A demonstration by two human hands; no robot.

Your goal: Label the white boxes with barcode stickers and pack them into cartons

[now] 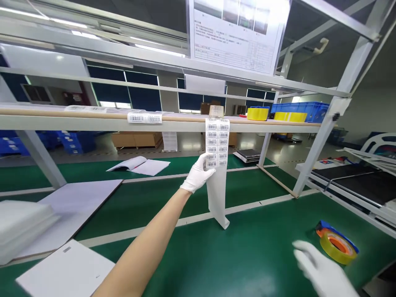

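My left hand [198,175], in a white glove, pinches the left edge of a long strip of barcode labels [218,142]. The strip hangs from the shelf edge; its lower part is blank and curls at the bottom. A roll of clear tape [216,111] sits on the shelf at the strip's top. At the lower right, my right hand [318,264], also gloved and slightly blurred, is held over the green bench with fingers stretched out and nothing in them. Just beyond it lies a blue tape dispenser with yellow tape [339,251].
A white shelf [179,125] crosses above the green bench [253,243], carrying yellow tape rolls [258,113] and a blue bin [318,108]. Another label piece [144,118] hangs over its edge. An open booklet [148,167] lies behind. White board [64,272] and foam sheets [21,227] occupy the left.
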